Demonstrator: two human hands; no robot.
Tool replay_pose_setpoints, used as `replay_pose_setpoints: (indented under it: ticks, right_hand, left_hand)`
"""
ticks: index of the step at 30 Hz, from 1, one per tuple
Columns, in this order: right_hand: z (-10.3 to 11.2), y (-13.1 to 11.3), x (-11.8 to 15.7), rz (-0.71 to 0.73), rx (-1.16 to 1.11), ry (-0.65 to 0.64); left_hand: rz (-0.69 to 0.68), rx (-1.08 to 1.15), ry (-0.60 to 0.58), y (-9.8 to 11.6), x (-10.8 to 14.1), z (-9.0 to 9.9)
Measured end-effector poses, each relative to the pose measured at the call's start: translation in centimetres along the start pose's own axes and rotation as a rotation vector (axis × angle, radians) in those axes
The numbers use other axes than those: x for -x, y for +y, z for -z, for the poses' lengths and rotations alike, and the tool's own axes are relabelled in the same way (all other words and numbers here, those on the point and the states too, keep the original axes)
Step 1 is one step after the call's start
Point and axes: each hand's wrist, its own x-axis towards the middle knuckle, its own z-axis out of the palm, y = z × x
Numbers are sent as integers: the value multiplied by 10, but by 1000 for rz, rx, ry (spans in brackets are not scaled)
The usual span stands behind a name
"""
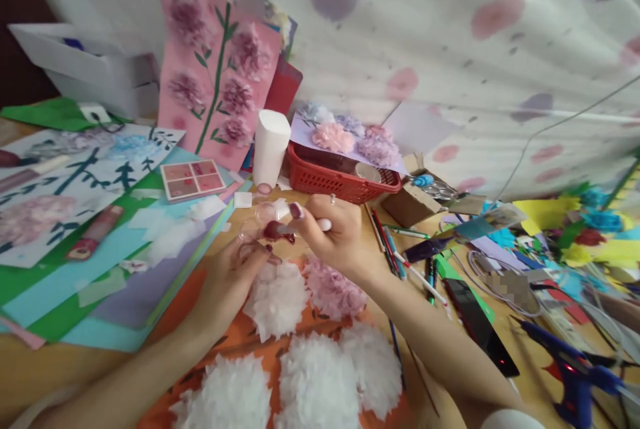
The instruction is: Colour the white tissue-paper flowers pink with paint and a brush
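My left hand (227, 279) is closed around a clear round plastic piece (247, 229), its fingers partly hiding it. My right hand (337, 229), curled just to the right, grips a slim tool with a white rounded end (325, 224). Its tip, beside the left fingers, is too blurred to name. Below both hands lies an orange sheet (185, 306) bearing a pink-purple paper flower (335, 289) and several white ruffled paper flowers (317, 379). A small white square piece (243, 200) sits beyond the left fingers.
A white bottle (271, 146) and red basket (333, 176) stand behind. An open palette (193, 180) and coloured papers (120, 296) lie left. On the right are pencils (383, 242), a phone (480, 326), a coiled cable (475, 262) and a blue glue gun (570, 366).
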Motion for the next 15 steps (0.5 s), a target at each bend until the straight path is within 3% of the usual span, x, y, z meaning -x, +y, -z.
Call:
replay_pose_setpoints:
  ticks: [9, 13, 15]
  right_hand:
    - [-5, 5, 1, -194, -21, -37]
    - [6, 19, -5, -333, 4, 146]
    - [10, 26, -4, -335, 49, 89]
  left_hand:
    - [-2, 9, 3, -9, -2, 0]
    - [48, 121, 82, -11, -7, 3]
    - [57, 203, 137, -12, -8, 4]
